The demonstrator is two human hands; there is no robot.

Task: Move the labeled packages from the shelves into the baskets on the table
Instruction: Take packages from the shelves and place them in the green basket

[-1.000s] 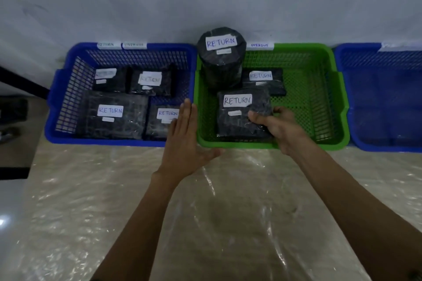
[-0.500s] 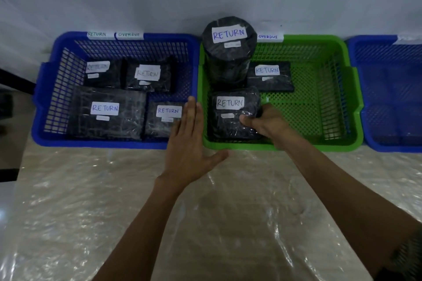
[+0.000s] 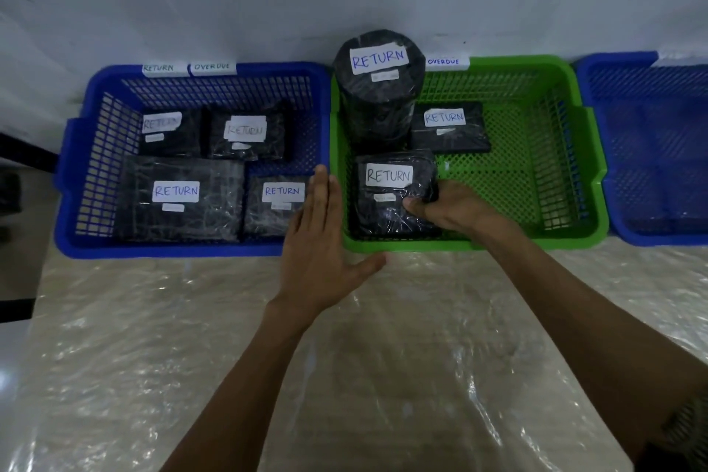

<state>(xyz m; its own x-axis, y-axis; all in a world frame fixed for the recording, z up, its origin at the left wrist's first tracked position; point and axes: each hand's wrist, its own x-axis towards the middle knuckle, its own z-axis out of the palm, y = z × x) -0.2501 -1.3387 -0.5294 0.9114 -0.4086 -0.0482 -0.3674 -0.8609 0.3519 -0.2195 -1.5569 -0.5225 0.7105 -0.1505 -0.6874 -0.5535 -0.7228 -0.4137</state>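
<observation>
Little has shifted since a second ago: the left hand (image 3: 314,249) stays flat, fingers straight, over the rims where the blue basket (image 3: 67,184) meets the green basket (image 3: 598,180). Just right of it, the RETURN package (image 3: 383,211) lies in the green basket's front-left corner, with the right hand (image 3: 456,209) gripping its right edge.

Parcel sorting station: RETURN/OVERDUE-labeled baskets (image 3: 191,247), wrapped packages (image 3: 178,199), plastic-covered table (image 3: 344,376).
</observation>
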